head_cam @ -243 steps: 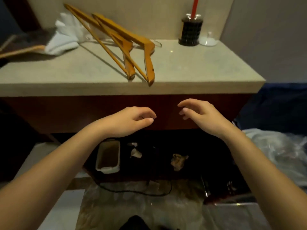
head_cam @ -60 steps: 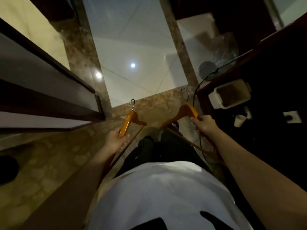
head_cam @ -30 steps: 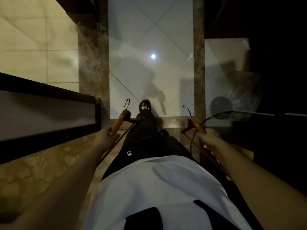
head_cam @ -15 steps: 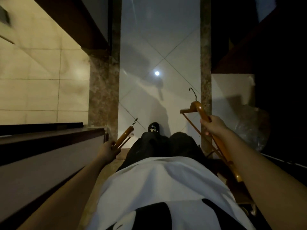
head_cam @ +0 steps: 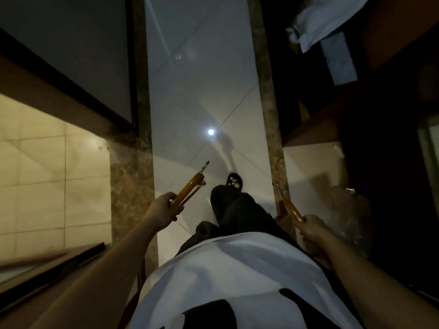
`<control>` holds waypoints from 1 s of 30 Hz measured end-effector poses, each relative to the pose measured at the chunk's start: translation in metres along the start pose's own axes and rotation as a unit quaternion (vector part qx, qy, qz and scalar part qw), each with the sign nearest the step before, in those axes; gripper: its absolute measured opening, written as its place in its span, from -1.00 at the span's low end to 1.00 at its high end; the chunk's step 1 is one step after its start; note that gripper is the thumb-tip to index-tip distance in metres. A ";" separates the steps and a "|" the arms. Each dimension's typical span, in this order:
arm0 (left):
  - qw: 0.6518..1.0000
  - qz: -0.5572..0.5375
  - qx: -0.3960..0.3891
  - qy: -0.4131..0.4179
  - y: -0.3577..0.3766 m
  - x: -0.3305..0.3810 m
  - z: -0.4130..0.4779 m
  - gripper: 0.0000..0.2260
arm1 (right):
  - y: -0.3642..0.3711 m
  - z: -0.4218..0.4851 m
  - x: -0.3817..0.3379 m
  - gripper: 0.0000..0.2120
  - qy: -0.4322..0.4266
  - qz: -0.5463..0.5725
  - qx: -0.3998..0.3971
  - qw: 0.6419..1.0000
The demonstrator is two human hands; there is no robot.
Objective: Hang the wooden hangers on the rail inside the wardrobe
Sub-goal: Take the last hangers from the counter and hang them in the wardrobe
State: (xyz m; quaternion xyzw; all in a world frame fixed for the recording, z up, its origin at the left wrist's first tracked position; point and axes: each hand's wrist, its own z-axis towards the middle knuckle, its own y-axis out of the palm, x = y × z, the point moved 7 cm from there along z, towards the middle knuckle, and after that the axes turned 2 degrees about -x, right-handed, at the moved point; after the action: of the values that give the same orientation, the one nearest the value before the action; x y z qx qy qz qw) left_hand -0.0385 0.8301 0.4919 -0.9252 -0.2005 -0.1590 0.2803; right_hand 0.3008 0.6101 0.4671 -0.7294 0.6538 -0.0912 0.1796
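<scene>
Pale glossy floor tiles (head_cam: 202, 91) fill the middle of the downward view, crossed by thin diagonal joints and marked by one bright round reflection of a lamp (head_cam: 210, 132); two mottled brown stone strips (head_cam: 270, 129) run along either side of the pale band. To the left, cream tiles (head_cam: 54, 176) are seen beneath a dark wooden frame (head_cam: 64, 91) that slants across the upper left; whether this frame belongs to the wardrobe cannot be told. To the right, dark wooden furniture (head_cam: 356, 119) is seen, with white cloth (head_cam: 318, 22) lying on it at the top; crumpled clear plastic (head_cam: 351, 214) lies low on the right, its contents too dim to make out.

Two wooden hangers are counted, one in each hand. The left hand (head_cam: 164, 207) is closed around the left hanger (head_cam: 188, 189), fingers wrapped over its orange wood; its metal hook (head_cam: 204, 166) points forward over the pale tiles. The right hand (head_cam: 311, 230) is closed around the right hanger (head_cam: 293, 211), most of which is hidden by the hand and by shadow; its thin hook (head_cam: 278, 187) is only faintly seen against the right stone strip. Neither hanger is on a rail; no rail can be made out.

Between the arms, a white shirt (head_cam: 232, 269) with black shapes and dark trousers (head_cam: 237, 210) are seen; one dark shoe (head_cam: 234, 182) is set forward on the pale tiles.
</scene>
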 end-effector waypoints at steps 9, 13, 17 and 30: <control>0.999 -0.016 0.017 -0.032 -0.067 0.087 0.067 -0.72 | -0.087 0.045 -0.158 -0.69 -0.066 -0.073 -0.011 0.995; 0.996 -0.040 0.033 -0.076 -0.106 0.085 0.089 -0.69 | -0.112 0.054 -0.251 -0.66 -0.131 -0.023 -0.016 0.991; 0.992 -0.033 0.054 -0.107 -0.148 0.088 0.113 -0.67 | -0.133 0.065 -0.339 -0.59 -0.166 0.030 -0.021 0.986; 0.998 -0.034 -0.015 -0.048 -0.303 0.205 0.269 -0.81 | -0.154 0.091 -0.437 -0.59 -0.053 0.111 0.010 0.992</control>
State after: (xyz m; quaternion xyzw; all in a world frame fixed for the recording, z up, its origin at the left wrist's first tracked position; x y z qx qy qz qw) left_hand 0.0490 1.2756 0.5002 -0.9287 -0.2423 -0.1270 0.2505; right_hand 0.4197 1.0664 0.4869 -0.6544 0.7190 -0.0389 0.2306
